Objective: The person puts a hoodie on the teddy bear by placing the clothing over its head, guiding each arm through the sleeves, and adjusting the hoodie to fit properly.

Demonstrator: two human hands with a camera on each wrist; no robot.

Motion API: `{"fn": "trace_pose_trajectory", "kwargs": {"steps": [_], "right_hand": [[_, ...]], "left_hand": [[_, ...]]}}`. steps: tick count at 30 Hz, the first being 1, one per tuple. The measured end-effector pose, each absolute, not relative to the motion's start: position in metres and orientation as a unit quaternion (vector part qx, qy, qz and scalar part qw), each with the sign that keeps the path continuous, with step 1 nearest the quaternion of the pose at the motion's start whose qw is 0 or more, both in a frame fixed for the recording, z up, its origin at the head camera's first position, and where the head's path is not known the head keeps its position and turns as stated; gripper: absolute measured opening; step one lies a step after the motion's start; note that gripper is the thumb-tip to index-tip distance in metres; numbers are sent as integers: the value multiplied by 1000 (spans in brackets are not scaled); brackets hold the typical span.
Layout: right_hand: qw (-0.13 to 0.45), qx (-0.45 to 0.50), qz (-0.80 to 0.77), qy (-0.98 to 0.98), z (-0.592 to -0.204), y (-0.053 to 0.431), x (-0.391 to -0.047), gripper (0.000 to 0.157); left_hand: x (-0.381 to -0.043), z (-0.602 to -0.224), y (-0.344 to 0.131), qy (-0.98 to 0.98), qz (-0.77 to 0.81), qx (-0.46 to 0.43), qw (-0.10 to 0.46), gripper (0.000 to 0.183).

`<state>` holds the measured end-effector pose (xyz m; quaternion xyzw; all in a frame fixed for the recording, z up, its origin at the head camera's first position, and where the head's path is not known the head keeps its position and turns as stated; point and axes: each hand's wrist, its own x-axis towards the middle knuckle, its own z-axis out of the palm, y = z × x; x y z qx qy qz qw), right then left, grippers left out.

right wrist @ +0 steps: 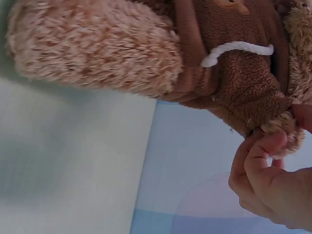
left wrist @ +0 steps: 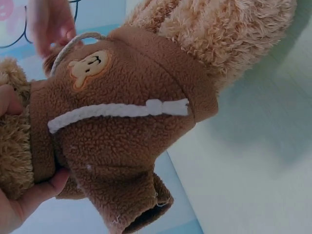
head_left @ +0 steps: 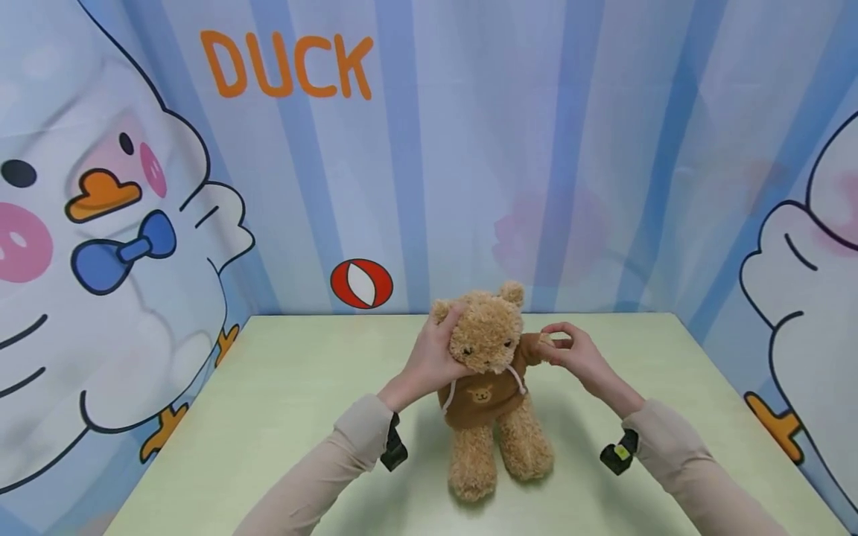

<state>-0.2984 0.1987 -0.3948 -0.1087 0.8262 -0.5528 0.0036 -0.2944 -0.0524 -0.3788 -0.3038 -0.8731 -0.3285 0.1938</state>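
Note:
A curly tan teddy bear [head_left: 485, 327] stands upright on the table, wearing a brown fleece hoodie [head_left: 492, 406] with white drawstrings and a bear-face patch. My left hand [head_left: 439, 353] grips the bear at the side of its head and neck. With thumb and fingers, my right hand [right wrist: 275, 178] pinches the bear's paw [right wrist: 292, 141] at the cuff of the sleeve on the right. On the other side, the sleeve [left wrist: 131, 200] hangs with its cuff open and no paw showing. A white drawstring [left wrist: 122, 110] lies across the hoodie front in the left wrist view.
The pale green table [head_left: 302, 357] reaches back to a blue striped backdrop [head_left: 456, 149] with printed ducks and a red-and-white ball. Both wrists carry a small black camera, one [head_left: 394, 445] at the left and another [head_left: 617, 455] at the right.

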Motion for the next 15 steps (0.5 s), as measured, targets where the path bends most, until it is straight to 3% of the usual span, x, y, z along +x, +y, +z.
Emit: {"fn": "trace_pose_trajectory", "kwargs": {"steps": [8,12,15], "right_hand": [[-23,-131,-496,858,-387,208,-305,28],[34,-133,-524,841,-400,228,-301,25],[94,-135,-552,817,-410,239,-298,36]], "left_hand": [[-297,-375,-52,-881,-316,-308,170,86],[-306,-385,-67,-867,-392,-269,150,93],[-311,-394,-76,-853,-436,-247,145,95]]}}
